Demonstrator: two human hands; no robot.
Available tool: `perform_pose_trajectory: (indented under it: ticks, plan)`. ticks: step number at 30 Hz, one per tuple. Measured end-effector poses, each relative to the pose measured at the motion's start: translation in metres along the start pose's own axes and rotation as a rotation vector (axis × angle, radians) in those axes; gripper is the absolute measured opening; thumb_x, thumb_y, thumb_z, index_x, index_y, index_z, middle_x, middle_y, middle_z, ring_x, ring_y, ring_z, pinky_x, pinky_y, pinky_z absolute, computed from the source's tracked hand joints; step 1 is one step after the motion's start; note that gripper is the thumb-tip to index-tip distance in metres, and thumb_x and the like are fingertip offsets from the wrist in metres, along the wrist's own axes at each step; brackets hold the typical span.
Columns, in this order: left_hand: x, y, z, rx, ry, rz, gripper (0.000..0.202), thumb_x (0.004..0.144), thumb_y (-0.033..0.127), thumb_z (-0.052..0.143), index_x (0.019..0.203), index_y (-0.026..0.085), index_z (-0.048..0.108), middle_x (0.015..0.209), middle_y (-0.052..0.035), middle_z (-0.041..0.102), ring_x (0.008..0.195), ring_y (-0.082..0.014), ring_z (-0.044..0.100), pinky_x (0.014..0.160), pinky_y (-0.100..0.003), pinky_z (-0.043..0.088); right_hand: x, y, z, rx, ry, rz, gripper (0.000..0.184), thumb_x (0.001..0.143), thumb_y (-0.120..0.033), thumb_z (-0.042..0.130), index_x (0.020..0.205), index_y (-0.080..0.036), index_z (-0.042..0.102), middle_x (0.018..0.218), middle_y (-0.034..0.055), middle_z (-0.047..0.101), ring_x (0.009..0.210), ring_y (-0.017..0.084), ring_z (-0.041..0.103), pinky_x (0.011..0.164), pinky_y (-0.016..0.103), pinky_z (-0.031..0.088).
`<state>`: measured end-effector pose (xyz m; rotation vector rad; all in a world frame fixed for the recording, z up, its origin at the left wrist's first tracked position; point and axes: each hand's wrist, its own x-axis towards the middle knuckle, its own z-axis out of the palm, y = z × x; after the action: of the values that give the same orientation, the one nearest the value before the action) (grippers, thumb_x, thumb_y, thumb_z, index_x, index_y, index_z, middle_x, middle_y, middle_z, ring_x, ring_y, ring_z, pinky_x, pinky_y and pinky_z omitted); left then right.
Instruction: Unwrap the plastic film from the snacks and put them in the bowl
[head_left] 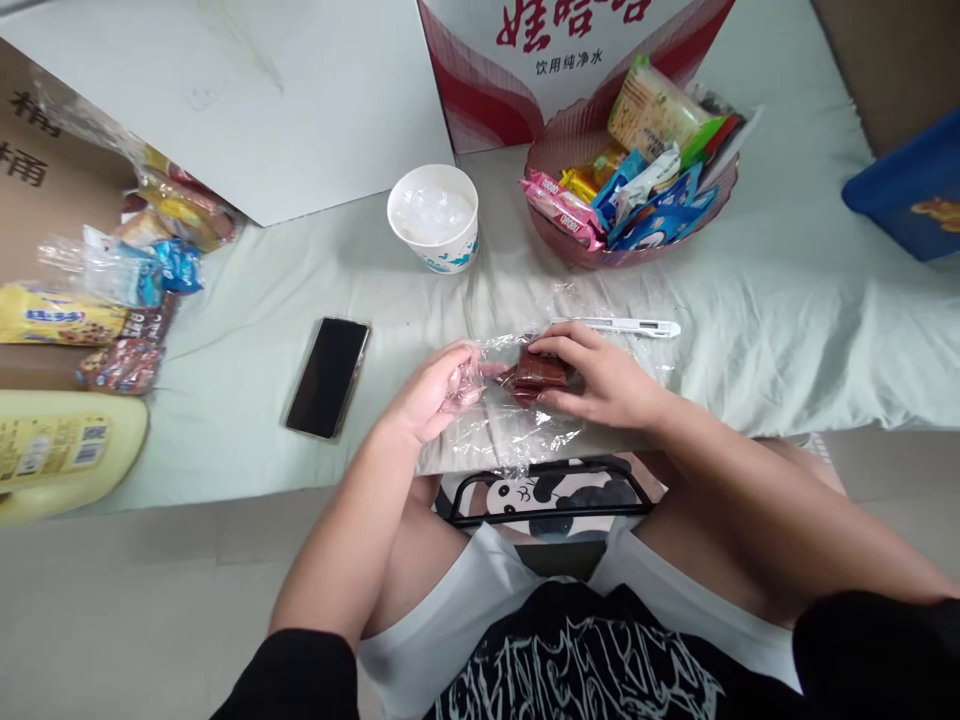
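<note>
A small reddish-brown packet (541, 372) lies on a sheet of clear plastic film (517, 435) near the front edge of the cloth-covered surface. My right hand (600, 378) rests over the packet's right side, its fingers and thumb closed around it. Just to the left, my left hand (444, 388) has its fingers curled into the crumpled film, with one finger reaching toward the packet under the plastic. Behind my right hand lies a white utility knife (637, 328), partly under the film.
A paper cup (454, 262) with clear plastic inside stands behind my hands. A pink bowl (559, 250) holds several snack packets. Left are a phone (328, 378), snack packs (64, 315) and a yellow jug (112, 440). Boxes (337, 110) stand behind; a blue container (911, 190) is at right.
</note>
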<state>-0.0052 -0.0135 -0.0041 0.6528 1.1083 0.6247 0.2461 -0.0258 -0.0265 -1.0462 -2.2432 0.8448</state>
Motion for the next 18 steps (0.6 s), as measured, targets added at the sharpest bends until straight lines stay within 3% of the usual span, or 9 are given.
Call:
perform_pose_trajectory:
  ticks: [3, 7, 11, 15, 18]
  plan:
    - [-0.001, -0.002, 0.003, 0.016, 0.015, 0.007, 0.027, 0.079, 0.036, 0.072, 0.073, 0.02, 0.052, 0.074, -0.0002, 0.064, 0.043, -0.0038, 0.033, 0.041, -0.022, 0.014, 0.001, -0.001, 0.004, -0.026, 0.004, -0.044, 0.05, 0.088, -0.037, 0.066, 0.135, -0.022, 0.058, 0.133, 0.0165, 0.059, 0.122, 0.033, 0.062, 0.106, 0.055, 0.055]
    - [-0.002, -0.004, 0.006, -0.023, 0.037, 0.035, 0.027, 0.078, 0.036, 0.074, 0.074, 0.02, 0.054, 0.069, 0.0026, 0.055, 0.047, -0.0058, 0.038, 0.042, -0.023, 0.023, 0.002, -0.002, 0.01, -0.001, 0.055, -0.027, 0.048, 0.09, -0.041, 0.063, 0.134, -0.023, 0.055, 0.134, 0.0164, 0.06, 0.125, 0.033, 0.061, 0.107, 0.055, 0.054]
    - [-0.003, -0.005, 0.008, -0.058, 0.005, 0.087, 0.029, 0.08, 0.042, 0.073, 0.078, 0.02, 0.053, 0.076, 0.0003, 0.065, 0.045, -0.0057, 0.038, 0.042, -0.024, 0.027, 0.006, -0.005, 0.012, 0.011, 0.105, 0.019, 0.047, 0.089, -0.036, 0.061, 0.133, -0.022, 0.053, 0.133, 0.0168, 0.061, 0.125, 0.031, 0.062, 0.105, 0.051, 0.055]
    - [-0.002, -0.001, 0.01, -0.042, -0.004, 0.073, 0.033, 0.077, 0.043, 0.074, 0.074, 0.02, 0.05, 0.079, -0.0023, 0.072, 0.041, -0.0041, 0.036, 0.041, -0.024, 0.022, 0.013, -0.007, 0.007, 0.077, 0.169, 0.045, 0.034, 0.094, -0.032, 0.057, 0.126, -0.021, 0.057, 0.123, 0.014, 0.067, 0.115, 0.027, 0.066, 0.1, 0.047, 0.056]
    - [0.002, 0.004, 0.009, -0.014, 0.132, 0.071, 0.029, 0.075, 0.039, 0.072, 0.074, 0.02, 0.05, 0.073, -0.0036, 0.073, 0.039, -0.0032, 0.031, 0.04, -0.023, 0.013, 0.014, -0.005, -0.002, 0.14, 0.244, 0.066, 0.026, 0.097, -0.037, 0.058, 0.119, -0.023, 0.062, 0.115, 0.0117, 0.07, 0.108, 0.025, 0.068, 0.094, 0.045, 0.057]
